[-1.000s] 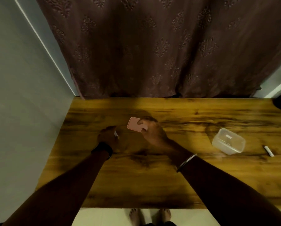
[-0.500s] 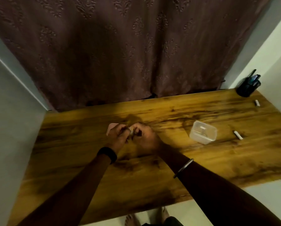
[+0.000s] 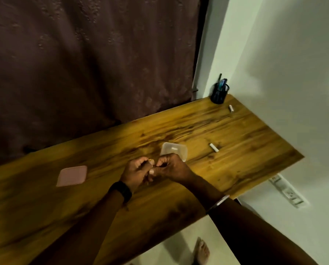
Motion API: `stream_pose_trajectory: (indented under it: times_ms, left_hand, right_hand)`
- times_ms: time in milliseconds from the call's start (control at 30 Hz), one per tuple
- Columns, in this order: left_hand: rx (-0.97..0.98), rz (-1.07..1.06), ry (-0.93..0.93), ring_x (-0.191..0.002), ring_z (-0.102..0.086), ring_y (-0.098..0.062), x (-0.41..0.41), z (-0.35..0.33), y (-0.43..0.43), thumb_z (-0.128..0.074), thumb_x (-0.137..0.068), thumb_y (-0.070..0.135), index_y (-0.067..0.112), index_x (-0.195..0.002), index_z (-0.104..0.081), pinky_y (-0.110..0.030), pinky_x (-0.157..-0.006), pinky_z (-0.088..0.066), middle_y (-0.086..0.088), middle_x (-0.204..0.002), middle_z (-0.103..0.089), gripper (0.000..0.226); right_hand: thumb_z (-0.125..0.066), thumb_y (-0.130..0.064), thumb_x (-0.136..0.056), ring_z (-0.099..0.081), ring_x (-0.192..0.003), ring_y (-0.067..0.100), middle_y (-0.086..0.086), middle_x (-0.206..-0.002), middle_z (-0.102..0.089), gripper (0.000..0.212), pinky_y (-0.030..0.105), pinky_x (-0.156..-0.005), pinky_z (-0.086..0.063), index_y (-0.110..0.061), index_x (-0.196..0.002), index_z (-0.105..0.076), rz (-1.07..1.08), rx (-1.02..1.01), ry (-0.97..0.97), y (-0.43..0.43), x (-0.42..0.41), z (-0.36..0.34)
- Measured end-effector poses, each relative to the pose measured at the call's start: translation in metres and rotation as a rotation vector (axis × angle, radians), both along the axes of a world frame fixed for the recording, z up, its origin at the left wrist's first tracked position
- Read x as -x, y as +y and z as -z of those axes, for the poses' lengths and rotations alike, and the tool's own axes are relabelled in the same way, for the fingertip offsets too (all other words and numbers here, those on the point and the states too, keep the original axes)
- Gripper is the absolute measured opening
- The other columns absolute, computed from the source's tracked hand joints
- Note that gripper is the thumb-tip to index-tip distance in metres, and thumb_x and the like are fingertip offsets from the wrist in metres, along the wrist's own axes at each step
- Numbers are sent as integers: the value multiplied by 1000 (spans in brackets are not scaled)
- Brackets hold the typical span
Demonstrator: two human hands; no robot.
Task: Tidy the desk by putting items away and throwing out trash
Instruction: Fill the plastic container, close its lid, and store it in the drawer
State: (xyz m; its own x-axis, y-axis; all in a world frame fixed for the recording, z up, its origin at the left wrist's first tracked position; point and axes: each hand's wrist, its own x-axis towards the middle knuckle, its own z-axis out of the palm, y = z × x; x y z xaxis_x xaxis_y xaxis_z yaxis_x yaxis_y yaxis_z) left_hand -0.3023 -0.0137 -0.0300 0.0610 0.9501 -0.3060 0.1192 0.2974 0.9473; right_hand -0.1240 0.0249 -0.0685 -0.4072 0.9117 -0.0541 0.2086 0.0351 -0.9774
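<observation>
My left hand (image 3: 136, 173) and my right hand (image 3: 172, 167) meet over the middle of the wooden desk (image 3: 242, 161). Both have their fingers curled around a small pale item (image 3: 151, 171), which they mostly hide. Just behind my right hand stands a clear plastic container (image 3: 179, 150) with a small white piece inside. A pink lid (image 3: 72, 175) lies flat on the desk to the left of my hands. Two small white cylinders lie further right, one (image 3: 214, 147) near the container and the other (image 3: 231, 108) by the far corner.
A dark pen holder (image 3: 219, 93) with pens stands in the far right corner against the white wall. A brown curtain (image 3: 93, 64) hangs behind the desk. The desk's right end lies close beyond the cylinders. A wall socket strip (image 3: 287, 192) sits below that end.
My right hand has put down the pink lid and joined my left hand on the small item. My view has swung to the right, so the pen holder and far corner now show.
</observation>
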Motion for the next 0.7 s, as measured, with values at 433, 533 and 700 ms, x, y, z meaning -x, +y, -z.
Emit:
stream_pose_trajectory:
  times_ms: [433,533,700]
  left_hand:
    - [0,4,-39,-70,-70,-30,-210,13,52,-63,-98,18,1,-97,-66,-39,-62,-57,-21,-87,-73,17]
    - [130,-78,-94,-73,-67,-30,-232,20,68,-60,-97,6,0,-102,-63,-35,-59,-55,-20,-86,-68,8]
    - [316,-145,-144,-66,-62,-23,-247,40,91,-61,-97,8,7,-98,-60,-34,-60,-53,-14,-81,-63,2]
  right_hand:
    - [-86,-19,-81,-72,-77,8,-5,-75,-75,29,37,-81,-60,-35,-64,-70,449,-156,-292,59,-238,24]
    - [-82,-43,-84,-69,-63,16,-1,-62,-67,42,29,-64,-54,-23,-54,-62,496,-234,-536,79,-252,34]
    - [-75,-55,-86,-60,-60,22,-4,-57,-48,54,29,-56,-38,-20,-56,-46,443,-112,-683,98,-242,45]
